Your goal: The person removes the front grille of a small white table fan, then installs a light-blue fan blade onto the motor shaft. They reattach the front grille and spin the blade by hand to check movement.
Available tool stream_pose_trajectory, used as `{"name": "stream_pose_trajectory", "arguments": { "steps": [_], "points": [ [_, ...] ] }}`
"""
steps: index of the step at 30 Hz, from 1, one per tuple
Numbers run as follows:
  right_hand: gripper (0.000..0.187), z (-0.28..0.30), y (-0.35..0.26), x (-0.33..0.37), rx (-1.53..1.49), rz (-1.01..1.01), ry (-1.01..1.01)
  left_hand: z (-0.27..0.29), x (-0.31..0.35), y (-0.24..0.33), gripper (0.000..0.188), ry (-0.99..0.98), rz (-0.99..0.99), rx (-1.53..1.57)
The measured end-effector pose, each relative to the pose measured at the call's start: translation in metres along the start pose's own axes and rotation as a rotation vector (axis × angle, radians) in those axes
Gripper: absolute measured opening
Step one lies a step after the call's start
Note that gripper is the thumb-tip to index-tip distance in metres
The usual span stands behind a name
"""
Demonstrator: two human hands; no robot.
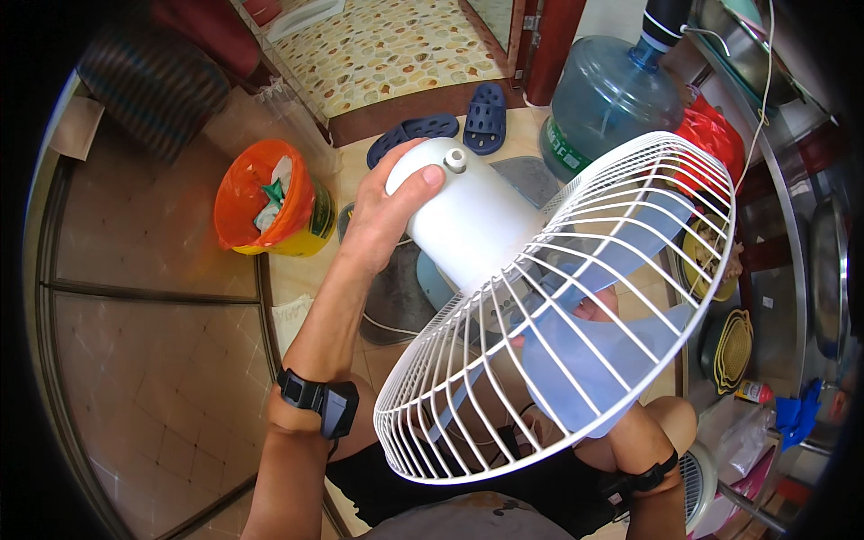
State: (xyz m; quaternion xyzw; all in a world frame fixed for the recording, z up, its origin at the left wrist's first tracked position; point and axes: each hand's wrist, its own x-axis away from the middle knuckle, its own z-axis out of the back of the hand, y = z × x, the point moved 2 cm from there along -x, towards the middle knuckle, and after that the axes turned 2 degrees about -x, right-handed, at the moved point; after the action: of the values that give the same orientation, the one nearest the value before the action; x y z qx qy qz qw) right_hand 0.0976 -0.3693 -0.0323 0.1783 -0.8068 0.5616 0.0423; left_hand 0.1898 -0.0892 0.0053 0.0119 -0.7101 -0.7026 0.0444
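Note:
My left hand (389,202) is wrapped round the white motor housing (481,216) of an electric fan, its thumb lying near a small white knob (456,160) on top. The housing joins a round white wire grille (490,409), tilted to the right across my lap. Translucent blue fan blades (585,364) show through the wires. On the far side of the grille, my right hand (598,304) has its fingers curled at the middle of the blades, gripping them near the hub. Blades and wires hide most of that hand.
An orange-lined yellow bin (310,216) stands at the left beside brown panels (157,360). Dark blue slippers (486,117) lie by the doorway. At the right are a large blue water bottle (585,99), a red bag (715,135) and yellow-rimmed baskets (733,351).

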Motion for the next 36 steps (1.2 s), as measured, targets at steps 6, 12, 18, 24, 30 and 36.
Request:
{"name": "stream_pose_trajectory", "arguments": {
  "steps": [6,12,18,24,30,36],
  "points": [
    [0.069,-0.013,-0.017,0.001,-0.032,0.011,-0.048,-0.001,0.003,0.006,0.073,-0.011,0.001,0.008],
    [0.045,-0.030,-0.039,0.003,0.016,0.001,-0.149,-0.002,0.003,0.009,0.079,-0.023,0.010,0.040],
    [0.048,-0.035,-0.038,0.004,0.085,0.038,-0.097,-0.001,0.003,0.012,0.082,-0.020,0.021,0.022],
    [0.051,-0.033,-0.038,0.001,0.111,0.043,-0.096,-0.001,0.003,0.014,0.084,-0.024,0.026,0.005],
    [0.054,-0.031,-0.037,0.002,0.120,0.055,-0.092,-0.001,0.003,0.009,0.082,-0.019,0.005,0.021],
    [0.057,-0.026,-0.037,-0.002,0.130,0.087,-0.091,-0.001,0.001,0.006,0.078,-0.023,-0.003,-0.041]
  ]
}}
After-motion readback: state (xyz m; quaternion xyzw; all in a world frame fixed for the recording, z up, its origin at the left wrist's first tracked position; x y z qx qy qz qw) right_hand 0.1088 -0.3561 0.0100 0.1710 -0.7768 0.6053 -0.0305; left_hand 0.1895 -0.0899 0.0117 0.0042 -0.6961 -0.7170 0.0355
